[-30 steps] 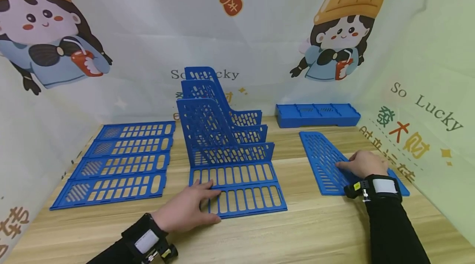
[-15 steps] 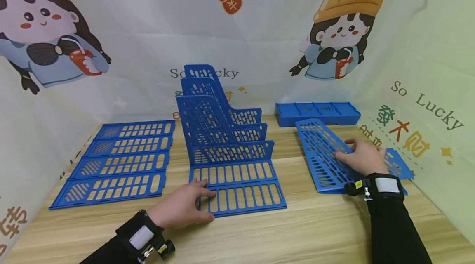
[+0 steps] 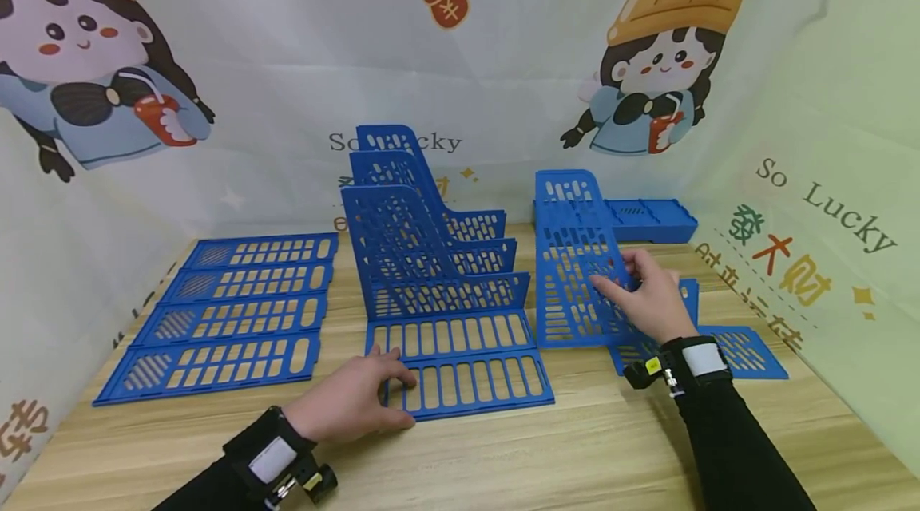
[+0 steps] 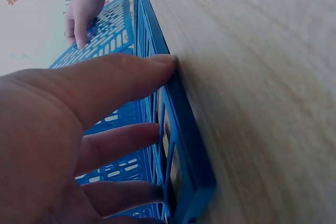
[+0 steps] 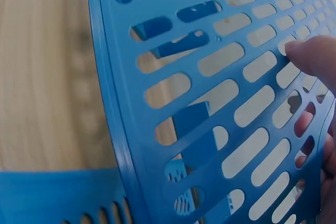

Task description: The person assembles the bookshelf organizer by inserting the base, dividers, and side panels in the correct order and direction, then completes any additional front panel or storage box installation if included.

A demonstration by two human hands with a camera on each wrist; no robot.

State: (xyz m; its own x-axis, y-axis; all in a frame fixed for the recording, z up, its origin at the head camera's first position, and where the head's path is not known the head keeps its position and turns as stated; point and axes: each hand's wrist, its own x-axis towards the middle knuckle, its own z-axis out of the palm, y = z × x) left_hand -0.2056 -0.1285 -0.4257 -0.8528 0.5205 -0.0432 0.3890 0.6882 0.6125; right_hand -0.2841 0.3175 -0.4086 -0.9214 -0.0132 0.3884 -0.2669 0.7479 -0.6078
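My right hand (image 3: 650,299) grips the long edge of a blue perforated panel (image 5: 118,93), thumb on one face and fingers behind. The panel stands tilted up over the table, right of the blue slotted base (image 3: 460,359). On that base's near left corner my left hand (image 3: 352,399) rests; its thumb (image 4: 131,74) touches the front edge and its fingers lie over the slots. Several blue upright dividers (image 3: 381,196) stand in a row at the base's far part. Another perforated panel (image 3: 775,367) lies flat, partly hidden under the right hand and wrist.
Several flat blue slotted panels (image 3: 309,367) lie in a column on the left of the wooden table (image 3: 503,463). At the back right sits a long blue piece with cross ribs (image 3: 654,231), partly behind the raised panel. A printed cloth (image 3: 503,80) hangs behind and at both sides.
My right hand has lifted the perforated panel off the one below, moved it left and tilted it up. The left hand slid slightly left at first, staying on the base.
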